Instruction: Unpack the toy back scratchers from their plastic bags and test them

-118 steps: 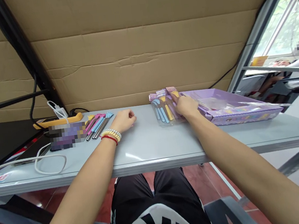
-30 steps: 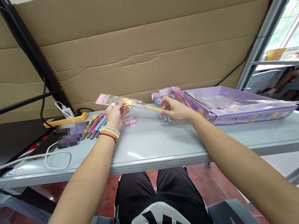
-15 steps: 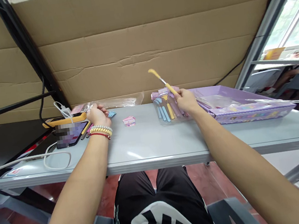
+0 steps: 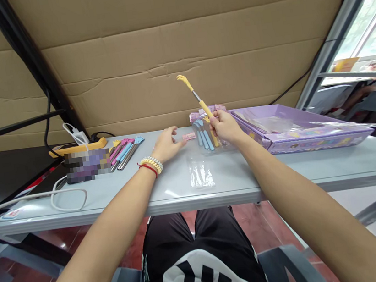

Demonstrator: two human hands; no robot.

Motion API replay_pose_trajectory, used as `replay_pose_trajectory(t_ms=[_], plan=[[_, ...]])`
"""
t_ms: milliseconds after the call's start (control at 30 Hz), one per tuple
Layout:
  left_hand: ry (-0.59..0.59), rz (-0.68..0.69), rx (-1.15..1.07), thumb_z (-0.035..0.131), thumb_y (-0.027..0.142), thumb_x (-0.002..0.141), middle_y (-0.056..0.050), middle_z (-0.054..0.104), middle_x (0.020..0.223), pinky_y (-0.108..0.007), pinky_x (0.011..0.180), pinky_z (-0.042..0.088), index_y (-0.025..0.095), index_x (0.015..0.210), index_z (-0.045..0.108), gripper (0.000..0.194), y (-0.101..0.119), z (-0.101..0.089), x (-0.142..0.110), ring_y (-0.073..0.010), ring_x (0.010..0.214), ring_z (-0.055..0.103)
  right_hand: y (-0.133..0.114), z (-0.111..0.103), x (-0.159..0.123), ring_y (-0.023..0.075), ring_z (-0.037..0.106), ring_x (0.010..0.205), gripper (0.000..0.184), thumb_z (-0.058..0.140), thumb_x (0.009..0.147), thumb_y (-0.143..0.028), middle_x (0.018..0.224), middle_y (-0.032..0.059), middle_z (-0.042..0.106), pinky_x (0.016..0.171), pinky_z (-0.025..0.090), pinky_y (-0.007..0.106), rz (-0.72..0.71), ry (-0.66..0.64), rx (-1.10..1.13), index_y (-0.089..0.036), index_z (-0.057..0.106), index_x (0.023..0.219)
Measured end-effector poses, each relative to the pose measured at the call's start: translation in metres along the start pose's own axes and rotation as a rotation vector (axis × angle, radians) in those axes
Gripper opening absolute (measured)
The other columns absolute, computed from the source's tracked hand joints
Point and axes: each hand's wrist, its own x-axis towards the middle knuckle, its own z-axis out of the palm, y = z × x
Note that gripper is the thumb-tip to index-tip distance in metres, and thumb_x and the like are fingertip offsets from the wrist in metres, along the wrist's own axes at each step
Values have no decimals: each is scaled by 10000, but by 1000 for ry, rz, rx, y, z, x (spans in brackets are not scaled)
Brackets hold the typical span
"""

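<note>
A yellow back scratcher (image 4: 192,92) with a small claw head and a metal shaft is held upright and slanting by its handle in my right hand (image 4: 225,126), whose fingers are closed round it. Empty, with fingers apart, my left hand (image 4: 168,144) hovers low over the table beside a small pink card (image 4: 189,136). In front of it lies a clear plastic bag (image 4: 201,172). Blue and yellow back scratchers (image 4: 204,138) lie in a clear wrapper under my right hand. Farther left is a row of colored back scratchers (image 4: 126,153).
A purple open box (image 4: 320,142) with clear plastic in it stands on the right of the grey table (image 4: 139,193). At left are a phone (image 4: 78,174), a yellow power strip (image 4: 94,144) and a white cable (image 4: 75,209). Cardboard (image 4: 134,51) rises behind.
My left hand has moved right, away from the row of back scratchers. The clear bag has come from the back to the front, and the pink card lies farther right. My right hand keeps its hold.
</note>
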Motion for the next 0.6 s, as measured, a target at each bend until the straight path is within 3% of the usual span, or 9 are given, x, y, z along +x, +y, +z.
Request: replay_pose_trajectory(t_ms=[67, 133, 200, 267, 333, 467, 600], plan=[[-216, 173, 111, 762, 314, 647, -68, 700, 981, -274, 774, 450, 197, 926, 695, 309, 4, -1, -6, -201, 849, 631, -6, 1, -3, 81, 457, 403, 121, 503, 873, -294, 585, -48, 541, 408, 327, 207, 60, -17, 61, -208, 425, 839], [-447, 259, 181, 722, 355, 689, -66, 723, 930, -280, 785, 452, 206, 840, 720, 212, 7, 0, -11, -221, 864, 643, -13, 2, -6, 100, 504, 409, 115, 501, 876, -270, 600, -34, 567, 384, 322, 207, 131, -61, 148, -211, 406, 848], [-550, 278, 228, 708, 411, 695, -65, 734, 889, -286, 769, 459, 212, 803, 728, 227, 6, 1, -14, -228, 820, 655, -19, 2, -9, 114, 548, 452, 112, 512, 867, -249, 643, -2, 598, 380, 335, 211, 188, -108, 258, -201, 419, 827], [-525, 255, 232, 723, 454, 667, -66, 739, 890, -292, 784, 464, 214, 815, 727, 282, 3, 3, -13, -236, 819, 662, -22, 2, -11, 101, 538, 478, 131, 562, 834, -241, 673, 16, 596, 396, 352, 212, 207, -151, 364, -179, 464, 774], [-427, 205, 173, 736, 460, 650, -71, 735, 966, -299, 859, 456, 216, 871, 722, 330, 0, 2, -11, -248, 914, 660, -22, 2, -12, 76, 468, 456, 186, 649, 769, -254, 612, -1, 538, 406, 336, 211, 207, -218, 409, -161, 504, 701], [-284, 126, -85, 581, 474, 808, -89, 660, 1200, -336, 1023, 380, 191, 1040, 679, 379, 4, 0, -8, -247, 1159, 568, -18, 4, -14, 52, 303, 397, 261, 747, 658, -328, 462, -63, 360, 387, 216, 220, 221, -421, 302, -153, 554, 647], [-293, 85, -271, 515, 553, 844, -111, 688, 1046, -382, 993, 403, 132, 905, 650, 446, 12, 2, -7, -245, 1066, 592, -22, 10, -23, 47, 300, 425, 307, 752, 626, -373, 480, -57, 396, 427, 189, 234, 107, -623, 152, -155, 538, 605]])
